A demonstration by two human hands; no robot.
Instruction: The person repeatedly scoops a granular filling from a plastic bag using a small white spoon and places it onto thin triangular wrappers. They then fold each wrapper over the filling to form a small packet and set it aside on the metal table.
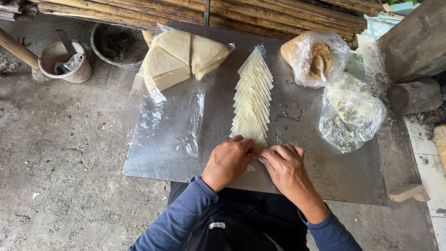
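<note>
Both hands, left hand and right hand, pinched the lowest wrapper of the overlapped wrapper row at lower centre. Laying out seemed underway. Adding another piece would call for the wrapper stack, upper left.

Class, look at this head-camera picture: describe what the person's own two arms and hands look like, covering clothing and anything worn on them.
Both arms wear long blue sleeves, the left sleeve and the right sleeve, each ending at the wrist in a snug cuff. The left hand and right hand are bare: no gloves, and no rings, watch or bracelets show.
</note>
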